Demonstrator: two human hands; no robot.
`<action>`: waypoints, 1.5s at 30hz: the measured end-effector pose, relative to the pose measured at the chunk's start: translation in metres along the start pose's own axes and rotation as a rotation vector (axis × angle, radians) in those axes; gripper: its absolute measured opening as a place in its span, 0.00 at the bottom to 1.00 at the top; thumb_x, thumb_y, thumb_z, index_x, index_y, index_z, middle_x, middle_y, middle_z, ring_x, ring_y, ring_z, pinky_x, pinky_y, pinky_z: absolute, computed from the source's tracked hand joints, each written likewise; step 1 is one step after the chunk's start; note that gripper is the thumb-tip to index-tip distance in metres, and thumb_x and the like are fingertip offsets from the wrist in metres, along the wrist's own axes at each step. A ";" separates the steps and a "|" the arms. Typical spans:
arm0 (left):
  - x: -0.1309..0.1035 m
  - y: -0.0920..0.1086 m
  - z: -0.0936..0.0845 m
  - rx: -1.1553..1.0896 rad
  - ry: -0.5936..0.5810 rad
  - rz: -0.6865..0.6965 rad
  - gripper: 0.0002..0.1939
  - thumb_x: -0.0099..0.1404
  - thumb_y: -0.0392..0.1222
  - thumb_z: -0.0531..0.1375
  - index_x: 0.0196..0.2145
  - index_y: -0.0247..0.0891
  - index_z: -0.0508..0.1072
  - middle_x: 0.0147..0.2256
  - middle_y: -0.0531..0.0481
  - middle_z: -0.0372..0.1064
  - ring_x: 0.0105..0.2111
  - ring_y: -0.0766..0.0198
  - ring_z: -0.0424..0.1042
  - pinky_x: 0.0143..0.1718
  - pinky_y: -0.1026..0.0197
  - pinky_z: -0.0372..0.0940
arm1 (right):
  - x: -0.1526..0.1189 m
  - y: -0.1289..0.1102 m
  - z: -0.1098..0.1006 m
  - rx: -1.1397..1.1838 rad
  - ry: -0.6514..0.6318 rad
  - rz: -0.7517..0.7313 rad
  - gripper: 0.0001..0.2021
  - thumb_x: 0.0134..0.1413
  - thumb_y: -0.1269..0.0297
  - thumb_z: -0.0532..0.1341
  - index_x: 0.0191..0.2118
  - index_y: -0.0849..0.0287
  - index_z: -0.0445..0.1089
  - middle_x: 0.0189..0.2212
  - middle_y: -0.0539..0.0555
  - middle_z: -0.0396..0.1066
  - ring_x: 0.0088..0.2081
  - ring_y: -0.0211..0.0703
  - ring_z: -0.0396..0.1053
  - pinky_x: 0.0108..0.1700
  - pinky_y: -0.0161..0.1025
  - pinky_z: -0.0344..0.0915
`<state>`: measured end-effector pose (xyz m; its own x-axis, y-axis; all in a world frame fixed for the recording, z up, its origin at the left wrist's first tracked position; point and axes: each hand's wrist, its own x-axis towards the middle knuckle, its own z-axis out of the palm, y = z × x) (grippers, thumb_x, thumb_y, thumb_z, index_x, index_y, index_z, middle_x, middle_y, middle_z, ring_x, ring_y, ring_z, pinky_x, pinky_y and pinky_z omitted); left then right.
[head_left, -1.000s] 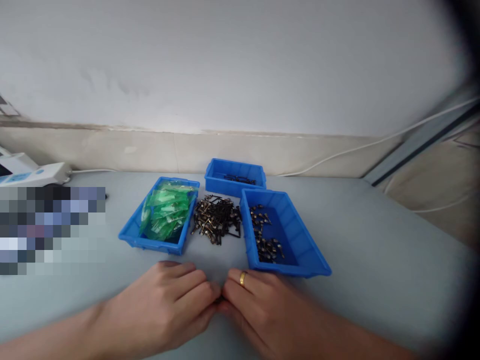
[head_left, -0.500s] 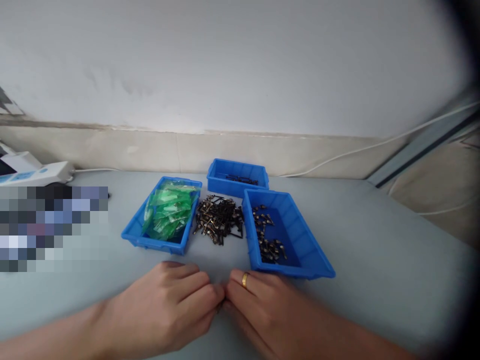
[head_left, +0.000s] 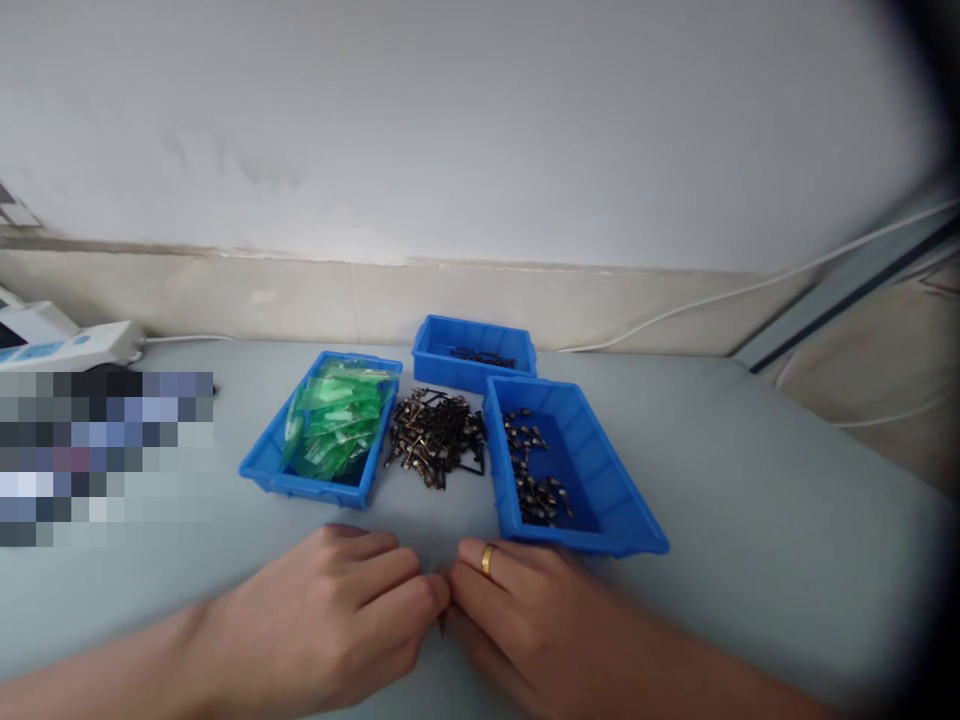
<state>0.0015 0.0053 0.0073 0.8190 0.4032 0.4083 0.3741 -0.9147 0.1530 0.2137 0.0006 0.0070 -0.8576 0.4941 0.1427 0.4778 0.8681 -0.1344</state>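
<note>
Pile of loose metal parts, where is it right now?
In the head view, the pile of loose metal parts lies mid-table, between the tray of green packets and the larger right-hand tray.

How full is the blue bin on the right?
Partly full: dark metal pieces lie along its left side, while much of the blue floor of the right bin shows bare.

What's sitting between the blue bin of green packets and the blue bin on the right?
A loose pile of small dark metal parts lies on the table there, as the head view shows.
</note>
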 end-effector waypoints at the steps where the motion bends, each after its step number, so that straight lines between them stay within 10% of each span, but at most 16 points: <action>1: 0.000 0.000 0.000 0.000 0.002 0.000 0.13 0.71 0.31 0.47 0.31 0.34 0.67 0.22 0.52 0.62 0.21 0.64 0.59 0.20 0.60 0.52 | 0.000 0.000 0.001 -0.011 0.002 -0.008 0.03 0.58 0.74 0.58 0.34 0.61 0.67 0.32 0.52 0.71 0.31 0.43 0.68 0.29 0.40 0.61; 45: 0.001 0.002 0.001 0.018 -0.022 -0.029 0.17 0.72 0.34 0.45 0.27 0.36 0.65 0.22 0.53 0.63 0.21 0.64 0.61 0.21 0.60 0.53 | 0.002 -0.001 -0.003 0.156 0.071 0.073 0.06 0.61 0.66 0.59 0.34 0.61 0.67 0.30 0.50 0.70 0.30 0.40 0.67 0.32 0.37 0.61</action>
<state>0.0035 0.0034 0.0069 0.8170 0.4303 0.3840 0.4053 -0.9020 0.1485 0.2123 0.0004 0.0107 -0.8034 0.5627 0.1948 0.4986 0.8145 -0.2966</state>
